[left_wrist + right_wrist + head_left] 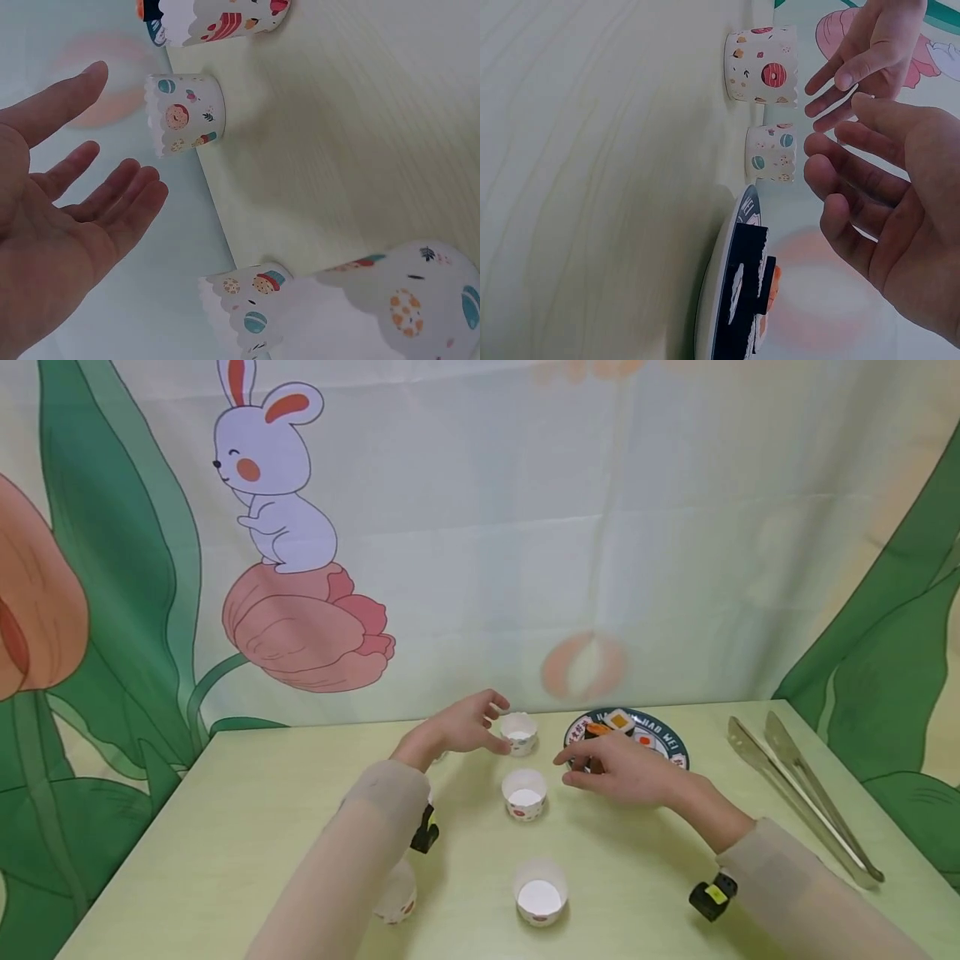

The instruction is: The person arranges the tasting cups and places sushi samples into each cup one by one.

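My left hand (459, 724) hovers beside the back paper baking cup (519, 734), fingers apart and holding nothing; the left wrist view shows its palm near a patterned cup (187, 114). My right hand (618, 767) is over the near left part of a round plate (677, 747), its fingers loosely bent with nothing between them. Sushi pieces, one with an orange top (596, 729) and one with a yellow square (620, 720), sit on the plate, partly hidden by that hand. Between the hands stands a middle cup (524, 797).
A front cup (540, 897) and a front left cup (396, 893) stand nearer me; my left arm partly covers the latter. More cups show partly behind my left hand and wrist. Metal tongs (785, 747) lie spread at right. A printed cloth (465, 527) hangs behind the table.
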Demonstrator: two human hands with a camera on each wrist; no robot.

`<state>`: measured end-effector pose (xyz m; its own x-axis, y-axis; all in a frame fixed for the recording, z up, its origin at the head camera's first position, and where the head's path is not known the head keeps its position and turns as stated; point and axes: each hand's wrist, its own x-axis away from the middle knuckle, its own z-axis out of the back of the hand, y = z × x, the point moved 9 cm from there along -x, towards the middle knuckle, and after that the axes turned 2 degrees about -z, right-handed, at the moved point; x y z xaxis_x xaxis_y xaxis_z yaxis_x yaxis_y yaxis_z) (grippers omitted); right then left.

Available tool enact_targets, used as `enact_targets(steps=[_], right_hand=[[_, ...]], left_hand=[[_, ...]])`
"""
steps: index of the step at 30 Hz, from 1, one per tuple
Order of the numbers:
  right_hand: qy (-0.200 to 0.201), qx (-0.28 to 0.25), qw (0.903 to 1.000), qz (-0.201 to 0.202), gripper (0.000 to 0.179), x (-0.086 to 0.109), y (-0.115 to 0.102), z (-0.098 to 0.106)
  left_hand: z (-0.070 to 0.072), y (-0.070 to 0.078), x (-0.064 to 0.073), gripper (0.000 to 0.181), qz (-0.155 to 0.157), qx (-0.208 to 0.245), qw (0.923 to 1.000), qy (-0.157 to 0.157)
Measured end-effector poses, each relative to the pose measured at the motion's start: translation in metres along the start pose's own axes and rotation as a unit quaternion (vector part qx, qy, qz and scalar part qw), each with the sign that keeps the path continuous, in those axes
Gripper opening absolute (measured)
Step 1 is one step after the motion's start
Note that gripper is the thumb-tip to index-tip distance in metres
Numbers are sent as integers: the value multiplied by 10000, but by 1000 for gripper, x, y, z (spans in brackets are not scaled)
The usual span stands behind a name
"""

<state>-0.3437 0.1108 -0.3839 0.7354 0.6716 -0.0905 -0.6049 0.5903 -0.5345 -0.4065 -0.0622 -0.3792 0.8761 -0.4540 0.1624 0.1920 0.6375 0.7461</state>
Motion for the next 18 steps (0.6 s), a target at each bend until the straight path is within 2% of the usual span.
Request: enact_targets(steps=[8,14,18], right_hand=[[-12,-120,9999,8,27,2,6,0],[45,-181,9998,92,25,5,8,2],[55,-185,9998,63,26,6,9,3]], left_hand=[[0,-7,-10,73,358,-83,9993,-25],[1,-21,-14,75,829,124,9965,66],[0,-26,-16,76,962,193,9952,23]])
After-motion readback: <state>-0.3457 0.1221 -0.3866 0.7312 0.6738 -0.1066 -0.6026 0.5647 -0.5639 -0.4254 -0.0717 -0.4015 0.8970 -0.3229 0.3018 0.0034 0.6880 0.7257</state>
